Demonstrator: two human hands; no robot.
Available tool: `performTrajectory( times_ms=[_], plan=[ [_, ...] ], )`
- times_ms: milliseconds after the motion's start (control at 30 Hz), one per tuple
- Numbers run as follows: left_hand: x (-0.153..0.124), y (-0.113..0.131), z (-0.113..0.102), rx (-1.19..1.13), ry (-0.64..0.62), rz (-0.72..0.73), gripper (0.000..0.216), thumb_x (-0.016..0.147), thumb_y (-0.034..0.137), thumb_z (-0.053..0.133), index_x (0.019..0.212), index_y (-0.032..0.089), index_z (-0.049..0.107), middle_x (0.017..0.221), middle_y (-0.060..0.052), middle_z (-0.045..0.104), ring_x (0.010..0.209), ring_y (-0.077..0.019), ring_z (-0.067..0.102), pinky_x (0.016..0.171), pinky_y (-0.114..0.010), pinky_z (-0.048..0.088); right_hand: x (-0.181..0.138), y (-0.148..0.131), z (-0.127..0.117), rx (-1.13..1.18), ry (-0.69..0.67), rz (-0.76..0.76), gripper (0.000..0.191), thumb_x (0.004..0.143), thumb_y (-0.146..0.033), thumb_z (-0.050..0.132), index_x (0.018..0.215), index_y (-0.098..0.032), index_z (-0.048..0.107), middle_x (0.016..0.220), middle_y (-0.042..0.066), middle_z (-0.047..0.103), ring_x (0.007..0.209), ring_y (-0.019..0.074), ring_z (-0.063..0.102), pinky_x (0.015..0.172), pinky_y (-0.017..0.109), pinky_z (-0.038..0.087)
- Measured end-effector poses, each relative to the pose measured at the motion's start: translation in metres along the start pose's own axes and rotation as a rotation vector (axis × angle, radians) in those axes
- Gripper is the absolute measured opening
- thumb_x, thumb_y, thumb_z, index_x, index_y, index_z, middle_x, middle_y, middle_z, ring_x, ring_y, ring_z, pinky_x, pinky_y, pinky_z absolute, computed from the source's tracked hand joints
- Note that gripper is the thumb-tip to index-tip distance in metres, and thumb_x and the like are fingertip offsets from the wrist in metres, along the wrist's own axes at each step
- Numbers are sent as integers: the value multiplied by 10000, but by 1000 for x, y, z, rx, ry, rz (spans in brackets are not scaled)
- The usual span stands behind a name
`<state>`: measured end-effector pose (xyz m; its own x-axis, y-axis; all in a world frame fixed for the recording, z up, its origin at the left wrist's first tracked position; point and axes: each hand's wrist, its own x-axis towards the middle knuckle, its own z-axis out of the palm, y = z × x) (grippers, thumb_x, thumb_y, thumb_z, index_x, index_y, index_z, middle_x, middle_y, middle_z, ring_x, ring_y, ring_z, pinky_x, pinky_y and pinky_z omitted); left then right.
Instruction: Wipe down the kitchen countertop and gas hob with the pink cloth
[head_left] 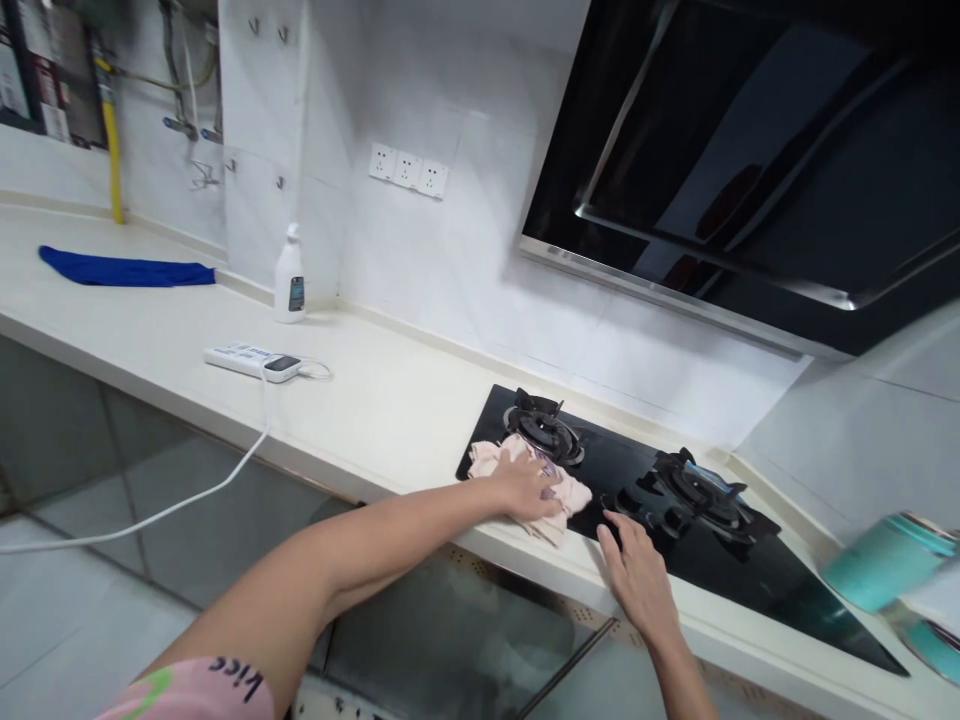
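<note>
At lower centre of the frame, the left hand's (529,487) grip lies flat, uncurled, on a crumpled pale-pink fabric cloth (574,494) over the left front of a black glass cooktop (616,458). Right hand (639,575): half-curled, empty. Wiping appears in progress; finished area cannot be determined.

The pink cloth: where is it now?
In the head view, the pink cloth lies under the left hand, on the left end of the black stove, in front of its left burner.

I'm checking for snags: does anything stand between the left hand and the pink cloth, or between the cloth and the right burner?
Nothing visible comes between the left hand and the pink cloth; the hand rests on it. Toward the right burner, dark knobs stand in between, with the right hand near them.
</note>
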<state>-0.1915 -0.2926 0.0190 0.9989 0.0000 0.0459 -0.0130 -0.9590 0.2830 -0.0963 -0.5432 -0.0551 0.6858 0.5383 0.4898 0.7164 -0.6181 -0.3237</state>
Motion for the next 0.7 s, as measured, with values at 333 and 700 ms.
performTrajectory(
  times_ms=[333, 700],
  plan=[
    [-103, -54, -14, 29, 113, 13, 614, 1005, 540, 490, 1583, 339, 544, 1736, -59, 437, 1601, -367, 361, 1272, -630, 290, 0, 26, 17, -44, 85, -148, 650, 1077, -680, 284, 1302, -223, 688, 1354, 152, 687, 1327, 309, 603, 1174, 517, 452],
    [-197, -175, -62, 132, 92, -587, 864, 973, 777, 411, 1690, 296, 413, 1808, -103, 239, 1674, -427, 164, 1297, -727, 98, -2, 44, 11, -95, 23, -270, 652, 1063, -649, 298, 1295, -203, 713, 1367, 163, 699, 1350, 333, 609, 1184, 536, 470]
  ],
)
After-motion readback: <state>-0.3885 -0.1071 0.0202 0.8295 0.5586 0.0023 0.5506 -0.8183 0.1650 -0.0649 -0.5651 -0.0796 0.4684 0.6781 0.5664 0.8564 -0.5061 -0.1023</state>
